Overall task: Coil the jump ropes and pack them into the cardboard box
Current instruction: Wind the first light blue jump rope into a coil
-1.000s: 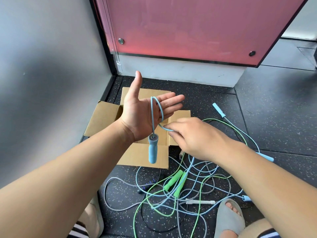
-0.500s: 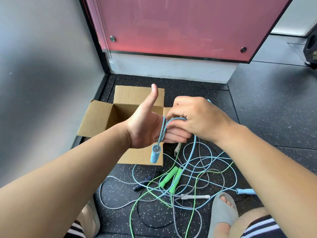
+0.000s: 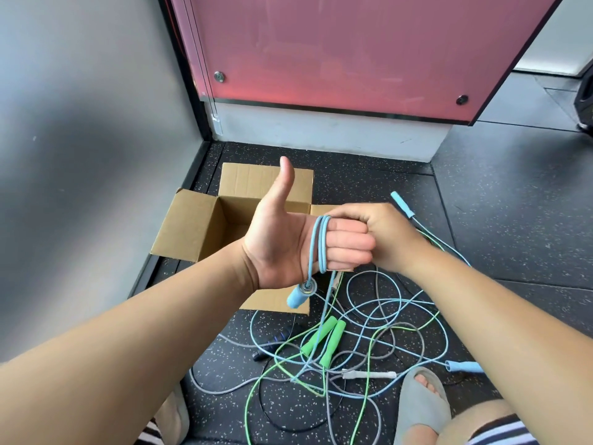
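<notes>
While the left hand [image 3: 282,248] lies flat-fingered, rope [image 3: 321,245] looped 12-to-6 round it, handle [image 3: 296,298] hanging at 6, the right hand [image 3: 388,239] at 3 seemingly pinches the rope.

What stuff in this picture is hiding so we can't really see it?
All in the head view:
- Box bottom: the left palm and wrist cover most of it.
- How the right fingers hold the blue rope: hidden behind the left fingers.
- Which cord joins which handle: the pile is too tangled.
- Dark thing at the right edge: cut off.
</notes>
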